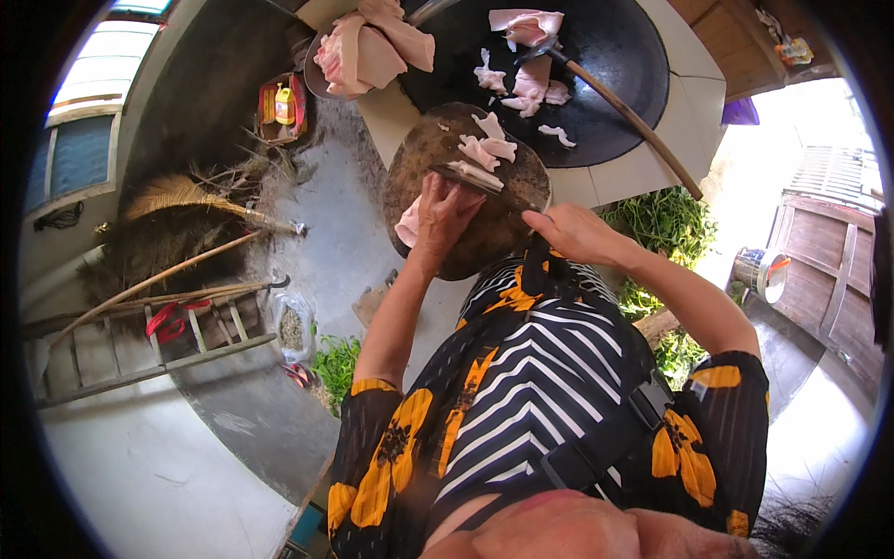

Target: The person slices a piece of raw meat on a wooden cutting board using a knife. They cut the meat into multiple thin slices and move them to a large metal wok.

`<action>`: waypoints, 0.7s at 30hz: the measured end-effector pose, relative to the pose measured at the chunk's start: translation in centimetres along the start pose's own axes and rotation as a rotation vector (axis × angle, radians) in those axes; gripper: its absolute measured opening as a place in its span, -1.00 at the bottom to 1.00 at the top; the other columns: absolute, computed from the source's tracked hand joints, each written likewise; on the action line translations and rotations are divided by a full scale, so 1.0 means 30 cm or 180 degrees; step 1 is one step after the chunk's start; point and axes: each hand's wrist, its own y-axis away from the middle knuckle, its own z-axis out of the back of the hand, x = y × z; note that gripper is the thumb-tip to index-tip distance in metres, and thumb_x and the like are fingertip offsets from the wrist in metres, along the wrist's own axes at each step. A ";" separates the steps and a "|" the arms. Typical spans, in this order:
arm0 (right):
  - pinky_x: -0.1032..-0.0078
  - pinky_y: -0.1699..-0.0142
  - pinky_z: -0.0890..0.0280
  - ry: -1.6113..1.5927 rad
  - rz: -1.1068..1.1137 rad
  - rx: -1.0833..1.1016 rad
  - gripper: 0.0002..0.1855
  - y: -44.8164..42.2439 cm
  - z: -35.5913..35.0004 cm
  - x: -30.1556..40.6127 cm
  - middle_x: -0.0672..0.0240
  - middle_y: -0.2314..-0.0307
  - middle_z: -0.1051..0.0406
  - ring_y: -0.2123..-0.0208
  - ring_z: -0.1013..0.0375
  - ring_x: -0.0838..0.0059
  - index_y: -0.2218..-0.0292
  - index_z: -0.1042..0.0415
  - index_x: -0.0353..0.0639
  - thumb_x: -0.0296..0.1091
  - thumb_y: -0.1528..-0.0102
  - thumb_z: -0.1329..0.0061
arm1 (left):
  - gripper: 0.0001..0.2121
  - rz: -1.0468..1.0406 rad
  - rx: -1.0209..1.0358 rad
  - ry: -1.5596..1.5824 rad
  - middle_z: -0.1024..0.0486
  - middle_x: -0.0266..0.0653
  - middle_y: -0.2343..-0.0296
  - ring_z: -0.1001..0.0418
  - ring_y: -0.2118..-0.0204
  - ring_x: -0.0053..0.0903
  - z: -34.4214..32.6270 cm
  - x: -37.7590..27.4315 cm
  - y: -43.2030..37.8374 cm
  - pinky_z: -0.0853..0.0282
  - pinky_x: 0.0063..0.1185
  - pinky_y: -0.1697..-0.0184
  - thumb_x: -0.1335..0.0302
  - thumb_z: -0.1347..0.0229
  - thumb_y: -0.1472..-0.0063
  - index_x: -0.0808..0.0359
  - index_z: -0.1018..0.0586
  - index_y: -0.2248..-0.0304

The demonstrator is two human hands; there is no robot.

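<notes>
A piece of pale pork fat (408,225) lies on a round wooden chopping board (499,241), pressed down by my left hand (441,213). My right hand (583,234) grips the handle of a knife (469,180), whose dark blade reaches across the board close to my left fingertips. A strip of fat (478,173) lies along the blade. Farther up the board are several cut pieces of fat (489,147). The underside of the held piece is hidden by my left hand.
Beyond the board, a large black wok (614,63) holds more fat pieces (531,84) and a wooden-handled spatula (621,112). Large slabs of fat (374,56) fill a bowl (318,77) at its left. A straw broom (188,199) and wooden ladder (167,360) lie left; greens (660,223) lie right.
</notes>
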 end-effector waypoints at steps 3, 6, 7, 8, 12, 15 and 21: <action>0.09 0.18 -0.30 0.0225 -0.0276 -0.0077 -0.26 -0.040 -0.026 0.007 -0.24 0.46 -0.43 0.29 -0.45 -0.18 0.44 -0.48 -0.44 0.20 -0.23 0.35 | -0.67 0.0011 -0.0025 0.0219 -0.37 0.03 0.14 -0.33 0.10 0.01 0.004 -0.024 -0.004 -0.36 -0.25 0.09 0.50 -0.33 0.14 0.26 -0.59 0.29; 0.07 0.18 -0.31 0.0380 -0.0028 -0.0493 -0.25 -0.154 -0.080 0.067 -0.23 0.45 -0.44 0.30 -0.46 -0.17 0.44 -0.49 -0.44 0.21 -0.23 0.34 | -0.58 -0.0216 -0.0124 0.0145 -0.40 0.04 0.15 -0.34 0.10 0.01 0.002 -0.027 -0.020 -0.34 -0.26 0.05 0.51 -0.34 0.18 0.30 -0.58 0.22; 0.07 0.18 -0.31 0.0380 -0.0018 -0.0504 -0.25 -0.171 -0.075 0.068 -0.23 0.45 -0.44 0.30 -0.46 -0.17 0.44 -0.49 -0.44 0.21 -0.23 0.34 | -0.58 -0.0118 -0.0078 0.0182 -0.41 0.02 0.16 -0.34 0.09 0.00 0.001 -0.024 -0.017 -0.34 -0.26 0.04 0.51 -0.34 0.18 0.29 -0.59 0.22; 0.07 0.19 -0.31 0.0383 -0.0005 -0.0455 -0.25 -0.185 -0.068 0.067 -0.22 0.45 -0.44 0.30 -0.46 -0.17 0.45 -0.49 -0.44 0.22 -0.23 0.33 | -0.59 -0.0022 -0.0030 0.0221 -0.42 0.01 0.16 -0.34 0.07 -0.02 -0.001 -0.023 -0.013 -0.34 -0.27 0.03 0.51 -0.34 0.18 0.29 -0.59 0.23; 0.09 0.15 -0.30 0.0487 -0.0095 -0.0192 -0.25 -0.113 -0.026 0.022 -0.21 0.43 -0.45 0.29 -0.45 -0.17 0.43 -0.49 -0.45 0.21 -0.23 0.35 | -0.69 -0.0042 -0.0093 0.0100 -0.38 -0.03 0.13 -0.34 0.10 -0.04 0.000 -0.013 0.005 -0.36 -0.27 0.09 0.50 -0.32 0.13 0.28 -0.56 0.32; 0.14 0.14 -0.29 0.0617 -0.0158 0.0013 -0.24 -0.056 0.008 -0.032 -0.19 0.42 -0.45 0.29 -0.44 -0.15 0.44 -0.48 -0.45 0.22 -0.23 0.36 | -0.65 -0.0061 -0.0044 0.0130 -0.38 -0.02 0.13 -0.34 0.09 -0.03 0.024 -0.021 -0.006 -0.36 -0.27 0.08 0.49 -0.33 0.14 0.28 -0.56 0.28; 0.25 0.38 -0.30 -0.0838 -0.0339 -0.0152 -0.23 -0.117 0.016 -0.043 0.07 0.70 -0.33 0.61 -0.37 0.17 0.54 -0.42 -0.36 0.29 -0.22 0.37 | -0.56 -0.0150 0.0059 0.0352 -0.37 -0.01 0.11 -0.36 0.11 -0.05 0.044 -0.023 0.001 -0.36 -0.28 0.06 0.46 -0.35 0.13 0.32 -0.55 0.19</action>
